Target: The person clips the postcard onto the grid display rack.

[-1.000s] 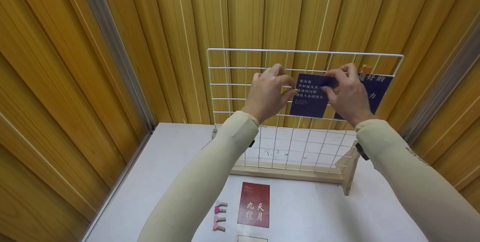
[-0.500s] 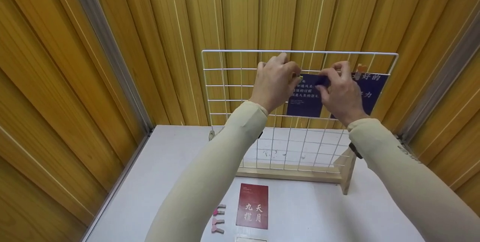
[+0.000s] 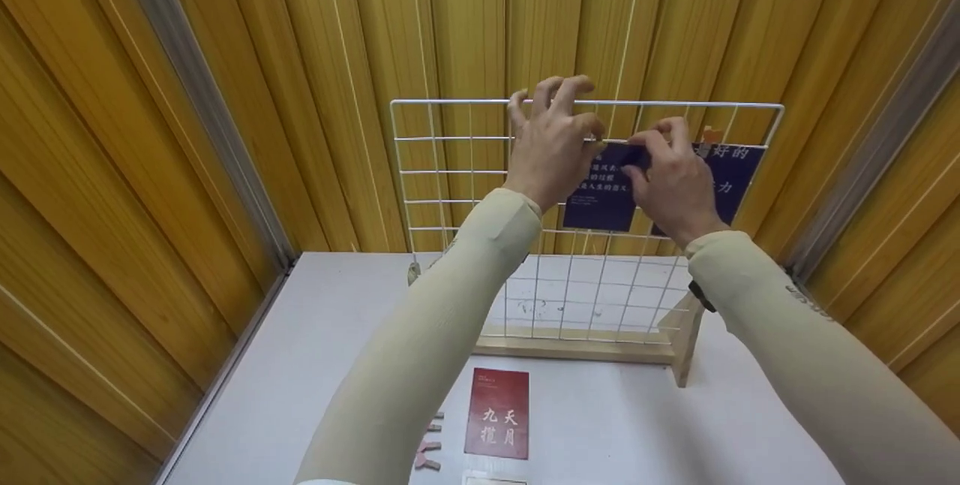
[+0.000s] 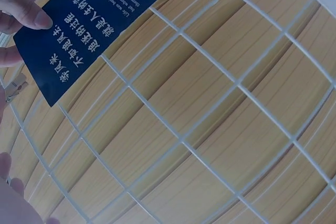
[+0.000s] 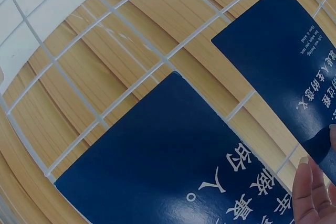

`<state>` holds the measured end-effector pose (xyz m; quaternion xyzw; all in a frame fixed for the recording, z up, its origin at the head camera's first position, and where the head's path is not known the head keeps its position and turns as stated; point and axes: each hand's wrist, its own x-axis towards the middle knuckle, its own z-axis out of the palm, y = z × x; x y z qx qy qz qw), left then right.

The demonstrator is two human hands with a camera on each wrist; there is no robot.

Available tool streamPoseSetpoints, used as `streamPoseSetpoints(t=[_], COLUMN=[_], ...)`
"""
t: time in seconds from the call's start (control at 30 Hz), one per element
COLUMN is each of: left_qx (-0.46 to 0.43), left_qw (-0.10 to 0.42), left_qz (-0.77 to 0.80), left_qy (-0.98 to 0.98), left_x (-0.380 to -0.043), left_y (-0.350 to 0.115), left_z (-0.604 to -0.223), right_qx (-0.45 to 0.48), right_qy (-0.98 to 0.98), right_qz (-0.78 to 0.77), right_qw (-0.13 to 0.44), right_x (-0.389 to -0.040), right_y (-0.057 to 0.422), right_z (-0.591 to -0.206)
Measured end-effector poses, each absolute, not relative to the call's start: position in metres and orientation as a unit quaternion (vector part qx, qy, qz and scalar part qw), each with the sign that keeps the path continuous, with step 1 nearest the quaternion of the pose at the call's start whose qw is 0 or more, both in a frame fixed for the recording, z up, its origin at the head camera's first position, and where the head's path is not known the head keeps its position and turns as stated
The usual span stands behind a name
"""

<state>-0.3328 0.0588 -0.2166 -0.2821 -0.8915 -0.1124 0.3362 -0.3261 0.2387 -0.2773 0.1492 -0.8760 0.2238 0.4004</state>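
Note:
My right hand point(image 3: 675, 181) pinches a dark blue card point(image 3: 600, 211) with white writing by its upper right edge, against the white wire grid point(image 3: 457, 102). The left wrist view shows that card point(image 4: 100, 19) whole in its lower part, with a small wooden clothespin point(image 4: 17, 86) just off its top corner. My left hand point(image 3: 551, 151) pinches this clothespin between thumb and index finger; the other fingers spread up over the grid's top bar. To the right, a second blue card point(image 3: 739, 181) hangs on the grid under an orange-topped clothespin point(image 3: 711, 134), partly hidden behind my right hand.
The grid stands in a wooden base point(image 3: 577, 350) on a white table point(image 3: 360, 305). In front lie a red card point(image 3: 498, 387) and several small clothespins point(image 3: 430, 446), partly hidden by my left sleeve. Wood-panelled walls point(image 3: 360, 19) close in the back and sides.
My left hand has moved up and over to the card's top edge with the clothespin, its other fingers opening out. My right hand keeps its pinch on the card. The view has shifted slightly.

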Motion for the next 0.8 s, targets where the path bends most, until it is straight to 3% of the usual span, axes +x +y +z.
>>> streamPoseSetpoints(t=[0.43,0.8], left_qx=[-0.290,-0.297], left_qw=[0.331,0.342], left_qz=[-0.103,-0.106], left_qy=[-0.892,-0.885], left_x=[-0.334,-0.331], left_y=[0.059,0.055], left_z=[-0.215,-0.208], right_qx=[0.151,0.191], right_qy=[-0.883,-0.866], right_qz=[0.213,0.201], right_qw=[0.389,0.416], right_x=[-0.322,-0.322], right_y=[0.233,0.229], right_z=[-0.274,-0.273])
